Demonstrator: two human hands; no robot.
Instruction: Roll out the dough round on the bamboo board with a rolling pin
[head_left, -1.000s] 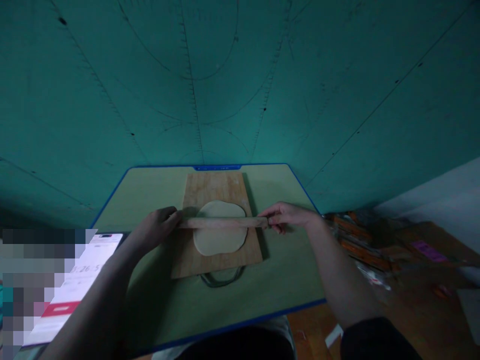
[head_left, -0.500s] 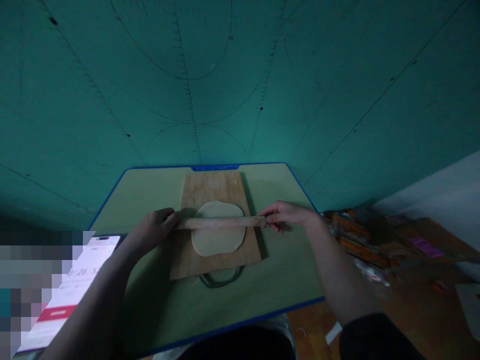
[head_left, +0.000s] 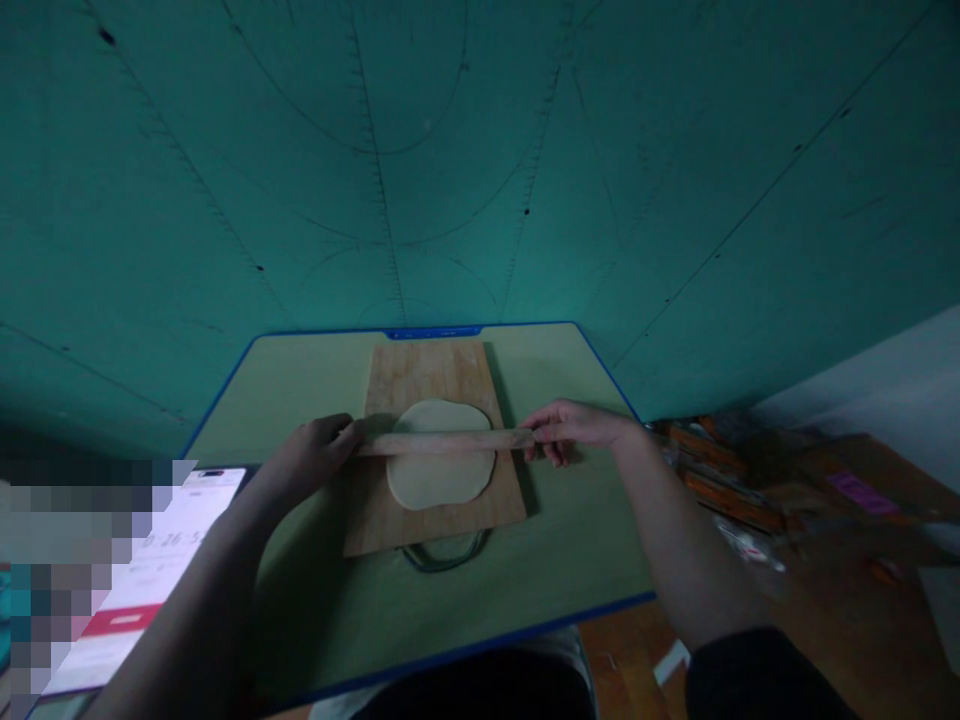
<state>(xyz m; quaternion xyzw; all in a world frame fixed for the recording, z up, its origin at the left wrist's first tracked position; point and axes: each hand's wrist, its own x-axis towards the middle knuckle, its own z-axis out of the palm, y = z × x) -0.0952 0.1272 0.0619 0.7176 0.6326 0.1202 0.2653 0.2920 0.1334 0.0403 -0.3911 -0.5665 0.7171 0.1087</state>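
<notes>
A wooden rolling pin lies crosswise over a flat, roundish sheet of pale dough. Its left end is in my left hand, the thumb along the pin and the fingers closed. At the other end, my right hand grips the pin between thumb and fingers. Beneath the dough is a wooden cutting board, set slightly askew, with a dark loop handle sticking out at its near edge. Part of the dough's middle is covered by the pin.
The board rests on a small pale-green table with a blue rim. A lit phone stands at the left, partly behind my left forearm. A green wall rises behind the table. Cardboard boxes and clutter lie on the floor at right.
The view has shifted slightly, moving everything a few pixels. Both hands keep hold of the rolling pin, which stays across the dough's upper middle. The dough looks much the same.
</notes>
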